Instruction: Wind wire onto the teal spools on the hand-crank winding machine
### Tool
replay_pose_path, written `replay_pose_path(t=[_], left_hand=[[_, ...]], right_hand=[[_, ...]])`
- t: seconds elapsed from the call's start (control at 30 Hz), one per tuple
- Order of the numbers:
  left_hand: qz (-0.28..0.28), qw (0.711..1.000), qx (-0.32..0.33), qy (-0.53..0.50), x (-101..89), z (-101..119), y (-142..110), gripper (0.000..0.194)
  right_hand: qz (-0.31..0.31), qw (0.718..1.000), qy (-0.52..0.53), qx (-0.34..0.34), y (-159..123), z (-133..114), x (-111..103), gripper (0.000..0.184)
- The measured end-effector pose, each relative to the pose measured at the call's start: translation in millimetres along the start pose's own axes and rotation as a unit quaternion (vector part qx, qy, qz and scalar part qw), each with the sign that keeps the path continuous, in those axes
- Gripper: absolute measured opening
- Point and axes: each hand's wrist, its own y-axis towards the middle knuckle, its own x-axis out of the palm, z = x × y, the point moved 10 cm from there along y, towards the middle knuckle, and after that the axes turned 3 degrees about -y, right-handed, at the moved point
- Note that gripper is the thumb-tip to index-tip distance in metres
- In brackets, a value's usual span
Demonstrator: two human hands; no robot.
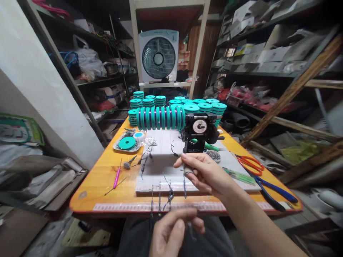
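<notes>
My right hand (207,175) is above the white board (160,164), thumb and fingers pinched on a small greyish piece (188,170) whose kind I cannot make out. A dark thin strand (184,187) hangs just below it. Lower down, over my lap, is my left hand (174,232), its fingers curled in and partly smeared by motion. A faint pale strand (192,232) shows beside those fingers; whatever they grip is hidden. Thin dark fishing rigs (160,200) lie across the table's front edge, close to my left hand. Behind my right hand stands a black winding machine (199,130) carrying a row of teal spools (160,118).
More teal spools (191,107) are stacked behind. On the left are a tray (115,147) of small parts and a purple-handled hook tool (117,175). Orange scissors (252,165), blue pliers (278,189) and a small dish of metal beads (213,156) lie right.
</notes>
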Motion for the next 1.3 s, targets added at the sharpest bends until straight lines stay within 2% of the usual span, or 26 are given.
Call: replay_pose_path(t=[0.07, 0.1, 0.27, 0.33, 0.4, 0.5, 0.57, 0.67, 0.77, 0.87, 1.13, 1.3], left_hand=[[-0.007, 0.998, 0.056, 0.036, 6.1, 21, 9, 0.043], [-0.013, 0.998, 0.058, 0.038, 10.3, 27, 13, 0.043], [-0.014, 0.999, 0.002, 0.043, 28.0, 42, 36, 0.037], [-0.025, 0.998, -0.006, 0.057, 33.9, 45, 42, 0.033], [-0.035, 0.998, -0.021, 0.055, 36.5, 42, 46, 0.03], [-0.031, 0.998, -0.063, 0.003, 34.1, 27, 45, 0.027], [-0.024, 0.995, -0.073, -0.058, 32.4, 19, 42, 0.026], [-0.034, 0.989, -0.063, -0.128, 35.3, 17, 38, 0.028], [-0.039, 0.986, -0.07, -0.148, 38.0, 18, 32, 0.03], [-0.039, 0.984, -0.088, -0.153, 37.5, 16, 25, 0.035], [-0.069, 0.966, -0.145, -0.204, 32.4, -8, 7, 0.033], [-0.048, 0.968, -0.161, -0.186, 26.7, -11, 4, 0.027]], right_hand=[[0.005, 0.999, -0.051, -0.009, 0, -6, -3, 0.039], [0.005, 0.997, -0.078, -0.018, -1, -11, -4, 0.04], [0.011, 0.975, -0.214, -0.059, -3, -32, -4, 0.04], [0.018, 0.969, -0.239, -0.063, -4, -36, -5, 0.039], [0.009, 0.977, -0.209, -0.045, -4, -31, -6, 0.038], [-0.045, 0.998, -0.046, 0.003, -2, -15, 2, 0.031], [-0.075, 0.994, 0.072, 0.025, 0, -7, 9, 0.027], [-0.053, 0.984, 0.157, 0.062, 4, 6, 10, 0.03], [-0.025, 0.982, 0.165, 0.086, 8, 14, 8, 0.031], [-0.017, 0.983, 0.163, 0.082, 9, 17, 7, 0.031], [-0.013, 0.986, 0.156, 0.059, 10, 15, 5, 0.034], [-0.008, 0.989, 0.142, 0.047, 8, 10, 3, 0.034]])
